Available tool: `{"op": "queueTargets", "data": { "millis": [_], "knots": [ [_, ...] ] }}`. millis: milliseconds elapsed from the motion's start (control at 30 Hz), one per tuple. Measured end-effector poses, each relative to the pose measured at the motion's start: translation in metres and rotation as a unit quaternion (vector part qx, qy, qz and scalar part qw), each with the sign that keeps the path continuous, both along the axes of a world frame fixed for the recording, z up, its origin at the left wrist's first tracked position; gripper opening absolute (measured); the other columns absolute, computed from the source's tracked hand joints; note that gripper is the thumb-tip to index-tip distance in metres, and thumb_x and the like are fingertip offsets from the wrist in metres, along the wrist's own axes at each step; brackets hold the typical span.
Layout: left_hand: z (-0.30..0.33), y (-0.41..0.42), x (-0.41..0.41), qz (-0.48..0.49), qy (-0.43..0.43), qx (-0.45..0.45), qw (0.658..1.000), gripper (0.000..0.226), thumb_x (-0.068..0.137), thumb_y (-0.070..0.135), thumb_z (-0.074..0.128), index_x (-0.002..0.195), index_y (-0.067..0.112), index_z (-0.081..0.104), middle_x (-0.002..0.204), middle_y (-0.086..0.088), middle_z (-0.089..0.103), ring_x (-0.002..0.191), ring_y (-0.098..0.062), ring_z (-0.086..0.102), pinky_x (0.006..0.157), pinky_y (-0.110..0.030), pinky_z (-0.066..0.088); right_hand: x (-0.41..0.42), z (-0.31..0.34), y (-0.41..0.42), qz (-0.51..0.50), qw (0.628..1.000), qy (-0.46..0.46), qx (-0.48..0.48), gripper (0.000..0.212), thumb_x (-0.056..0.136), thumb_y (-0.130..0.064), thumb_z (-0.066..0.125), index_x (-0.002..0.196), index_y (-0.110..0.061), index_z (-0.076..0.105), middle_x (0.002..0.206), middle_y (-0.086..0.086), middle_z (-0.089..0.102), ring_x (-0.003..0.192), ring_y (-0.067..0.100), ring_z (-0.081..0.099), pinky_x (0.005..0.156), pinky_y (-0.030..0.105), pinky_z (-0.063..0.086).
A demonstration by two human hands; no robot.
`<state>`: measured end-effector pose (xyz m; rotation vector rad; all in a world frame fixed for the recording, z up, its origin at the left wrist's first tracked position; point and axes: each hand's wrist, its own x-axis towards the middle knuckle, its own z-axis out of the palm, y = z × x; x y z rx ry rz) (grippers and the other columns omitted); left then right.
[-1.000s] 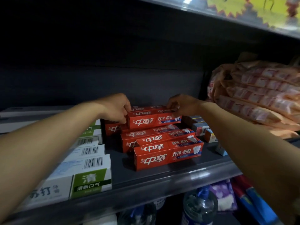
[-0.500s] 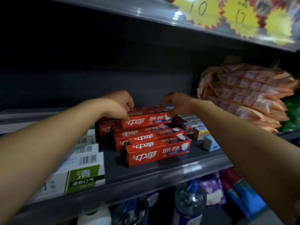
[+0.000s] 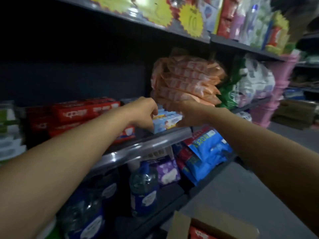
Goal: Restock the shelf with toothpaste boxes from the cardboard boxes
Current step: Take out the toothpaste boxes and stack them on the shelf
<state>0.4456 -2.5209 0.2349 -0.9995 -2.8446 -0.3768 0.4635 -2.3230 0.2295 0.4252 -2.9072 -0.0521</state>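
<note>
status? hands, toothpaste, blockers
Left hand and right hand both at the small light-blue boxes, grip unclear from blur. Red toothpaste boxes stacked on shelf. No blockers visible.

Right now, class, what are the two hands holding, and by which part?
Both hands, left hand and right hand, grip the light blue boxes by opposite ends.

We see two bare forearms, no sleeves in frame on either side. The bare left hand (image 3: 145, 112) carries no ring, glove or wristband that we can make out; same for the bare right hand (image 3: 191, 114). No watch or bracelet at either wrist. Motion blur smears the fingers, so we can't read nails or finer detail.
</note>
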Motion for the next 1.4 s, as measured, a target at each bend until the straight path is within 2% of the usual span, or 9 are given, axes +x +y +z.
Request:
{"op": "queueTargets", "data": {
  "millis": [133,233,367,467,600,700,867,1033,1400],
  "knots": [
    [-0.039,0.059,0.023,-0.061,-0.008,-0.037,0.997,0.043,0.072,0.015,0.075,0.113,0.008,0.065,0.106,-0.009,0.069,0.095,-0.024,0.064,0.084,-0.037,0.053,0.054,-0.033,0.055,-0.019,1.000,-0.015,0.000,0.056,0.071,-0.016,0.078,0.121,-0.005,0.058,0.117,0.017,0.059,0.107,0.034,0.057,0.089,0.037,0.044],
    [-0.075,0.097,0.043,-0.098,-0.023,-0.057,0.993,0.040,0.071,0.017,0.075,0.108,0.006,0.067,0.102,-0.011,0.069,0.093,-0.026,0.064,0.081,-0.038,0.054,0.091,-0.063,0.092,-0.061,0.997,-0.041,-0.001,0.060,0.075,-0.017,0.076,0.128,-0.005,0.051,0.125,0.015,0.055,0.113,0.030,0.053,0.091,0.031,0.036],
    [-0.128,0.137,0.066,-0.131,-0.036,-0.071,0.988,0.027,0.068,0.018,0.071,0.092,0.009,0.066,0.088,-0.009,0.069,0.082,-0.027,0.063,0.073,-0.037,0.053,0.129,-0.114,0.131,-0.096,0.991,-0.083,-0.047,0.060,0.074,-0.014,0.075,0.129,-0.008,0.052,0.126,0.012,0.053,0.115,0.029,0.053,0.095,0.034,0.042],
    [-0.174,0.164,0.080,-0.151,-0.071,-0.075,0.983,0.034,0.069,0.019,0.073,0.103,0.015,0.067,0.099,-0.006,0.069,0.095,-0.026,0.064,0.082,-0.035,0.053,0.154,-0.157,0.150,-0.109,0.987,-0.106,-0.059,0.063,0.073,-0.019,0.077,0.130,-0.010,0.051,0.126,0.010,0.052,0.116,0.027,0.052,0.096,0.037,0.042],
    [-0.243,0.189,0.095,-0.165,-0.123,-0.110,0.972,0.035,0.070,0.020,0.074,0.103,0.014,0.064,0.090,-0.001,0.060,0.086,-0.021,0.057,0.071,-0.030,0.048,0.179,-0.227,0.163,-0.128,0.975,-0.169,-0.071,0.066,0.076,-0.023,0.076,0.134,-0.013,0.046,0.132,0.008,0.049,0.118,0.025,0.050,0.097,0.035,0.042],
    [-0.291,0.198,0.106,-0.169,-0.168,-0.125,0.963,0.046,0.074,0.020,0.071,0.118,0.012,0.062,0.108,-0.004,0.065,0.096,-0.022,0.062,0.080,-0.032,0.053,0.192,-0.279,0.167,-0.138,0.964,-0.213,-0.078,0.064,0.079,-0.027,0.074,0.135,-0.016,0.044,0.134,0.006,0.047,0.121,0.024,0.049,0.098,0.038,0.042],
    [-0.355,0.201,0.114,-0.147,-0.241,-0.148,0.948,0.029,0.072,0.025,0.076,0.097,0.024,0.063,0.097,0.001,0.067,0.085,-0.016,0.064,0.079,-0.035,0.056,0.200,-0.340,0.165,-0.147,0.949,-0.264,-0.088,0.058,0.082,-0.033,0.071,0.133,-0.019,0.045,0.129,0.001,0.051,0.115,0.019,0.052,0.095,0.033,0.046],
    [-0.388,0.203,0.112,-0.131,-0.280,-0.142,0.940,0.032,0.078,0.018,0.073,0.109,0.019,0.064,0.105,0.000,0.067,0.092,-0.017,0.066,0.083,-0.036,0.057,0.192,-0.375,0.172,-0.170,0.937,-0.289,-0.102,0.047,0.086,-0.034,0.066,0.126,-0.015,0.050,0.117,0.004,0.057,0.106,0.020,0.056,0.084,0.030,0.047],
    [-0.419,0.199,0.092,-0.072,-0.300,-0.126,0.943,0.026,0.083,0.014,0.067,0.107,0.018,0.063,0.106,-0.002,0.066,0.094,-0.018,0.064,0.084,-0.038,0.056,0.177,-0.436,0.171,-0.353,0.893,-0.269,-0.073,0.028,0.091,-0.023,0.059,0.117,-0.013,0.055,0.115,0.008,0.059,0.103,0.025,0.058,0.083,0.034,0.050]
  ]
}}
